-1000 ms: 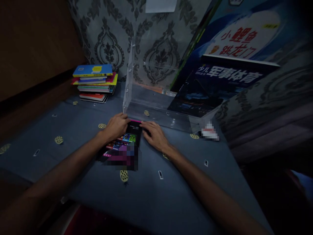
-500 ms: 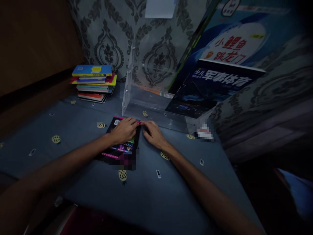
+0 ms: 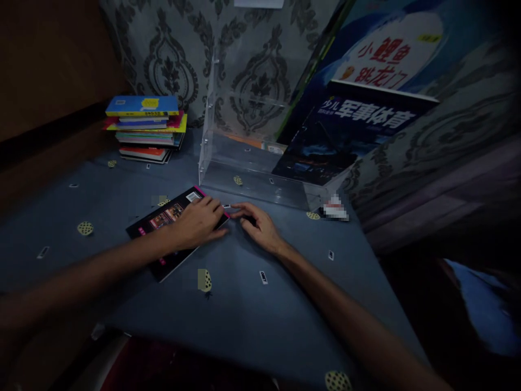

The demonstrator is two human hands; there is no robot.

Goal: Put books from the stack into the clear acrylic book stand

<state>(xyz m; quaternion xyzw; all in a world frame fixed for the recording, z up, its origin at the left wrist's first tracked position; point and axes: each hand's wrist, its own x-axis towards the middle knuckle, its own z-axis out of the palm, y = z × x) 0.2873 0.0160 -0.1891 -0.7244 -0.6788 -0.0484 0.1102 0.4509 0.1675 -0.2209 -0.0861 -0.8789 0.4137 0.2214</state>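
A dark book or magazine (image 3: 173, 214) with pink edging and a barcode lies flat on the blue tabletop, turned at an angle. My left hand (image 3: 198, 222) rests flat across its right part, fingers stretched out and thumb apart, hiding some of the cover. By the right corner of the book is my right hand (image 3: 258, 225), with loosely bent fingers apart and nothing in them. Its fingertips are very close to that corner; whether they touch it I cannot tell.
Behind the hands stands a clear acrylic rack (image 3: 252, 187). A dark magazine (image 3: 325, 144) and a larger blue book (image 3: 386, 60) lean in it. At the back left is a stack of books (image 3: 146, 130). A small blurred white item (image 3: 336, 207) sits beside the rack's right end.
The book has turned clockwise, its near end swinging left. My left hand stays on it, and the right hand's fingers have parted from the book's edge. The view has shifted slightly.
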